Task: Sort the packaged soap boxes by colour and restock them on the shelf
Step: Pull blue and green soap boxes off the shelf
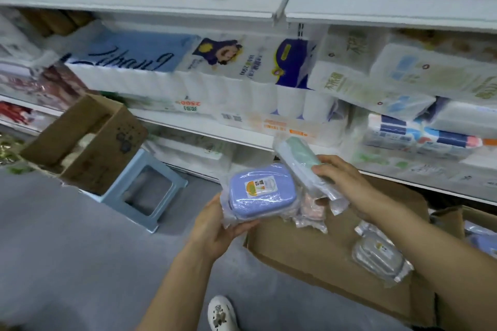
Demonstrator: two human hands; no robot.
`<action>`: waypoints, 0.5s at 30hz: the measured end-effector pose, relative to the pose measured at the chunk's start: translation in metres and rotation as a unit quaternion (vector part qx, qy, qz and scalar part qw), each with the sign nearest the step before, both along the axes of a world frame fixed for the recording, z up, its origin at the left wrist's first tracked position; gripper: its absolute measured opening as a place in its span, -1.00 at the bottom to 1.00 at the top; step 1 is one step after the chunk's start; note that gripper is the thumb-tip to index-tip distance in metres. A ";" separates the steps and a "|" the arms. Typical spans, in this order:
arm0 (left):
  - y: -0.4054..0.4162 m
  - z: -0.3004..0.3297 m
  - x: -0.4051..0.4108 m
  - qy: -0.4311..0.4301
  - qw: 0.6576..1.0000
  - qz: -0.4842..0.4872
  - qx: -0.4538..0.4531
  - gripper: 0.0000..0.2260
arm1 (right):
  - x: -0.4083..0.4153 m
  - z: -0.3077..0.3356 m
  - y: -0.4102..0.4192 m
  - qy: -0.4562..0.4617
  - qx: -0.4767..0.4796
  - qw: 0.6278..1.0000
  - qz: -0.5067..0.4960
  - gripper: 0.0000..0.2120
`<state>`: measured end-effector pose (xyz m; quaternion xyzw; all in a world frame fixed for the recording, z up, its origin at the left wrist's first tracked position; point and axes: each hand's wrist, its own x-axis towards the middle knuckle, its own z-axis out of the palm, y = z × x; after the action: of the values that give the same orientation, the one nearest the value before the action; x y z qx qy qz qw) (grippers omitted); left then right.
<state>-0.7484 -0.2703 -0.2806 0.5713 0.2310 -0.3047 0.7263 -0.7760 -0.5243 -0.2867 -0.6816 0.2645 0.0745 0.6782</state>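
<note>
We see two bare forearms, with no sleeves reaching the wrists, and no rings or watch on the left hand (212, 234) or right hand (347, 183). Below, a white shoe (222, 313) carries small dark decorations on top.

Bright, even light; blurred, edges bowed throughout.

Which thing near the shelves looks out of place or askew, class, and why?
The brown cardboard box on the left sits tilted, one corner propped on the blue plastic stool, which itself lies tipped on the grey floor. Neither stands level.
</note>
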 end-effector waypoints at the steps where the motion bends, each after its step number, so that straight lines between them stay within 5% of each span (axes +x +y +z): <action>1: 0.015 0.001 0.012 -0.006 1.000 -0.008 0.003 -0.81 | 0.011 0.003 0.019 0.001 0.031 1.000 -0.003 -0.79; 6: 0.099 0.017 0.070 -0.020 1.000 0.010 0.021 -0.63 | 0.072 0.017 0.117 0.014 0.135 0.991 -0.008 -0.90; 12: 0.225 0.043 0.137 -0.076 0.995 0.013 0.065 -0.43 | 0.159 0.033 0.248 0.002 0.135 0.990 0.042 -0.90; 15: 0.281 0.045 0.160 -0.086 0.992 0.052 0.077 -0.51 | 0.200 0.039 0.299 0.006 0.092 0.990 0.104 -0.87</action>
<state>-0.5885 0.0112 -0.2354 0.6366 0.2200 -0.1978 0.7122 -0.5756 -0.2255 -0.2479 -0.6397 0.1882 0.1722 0.7250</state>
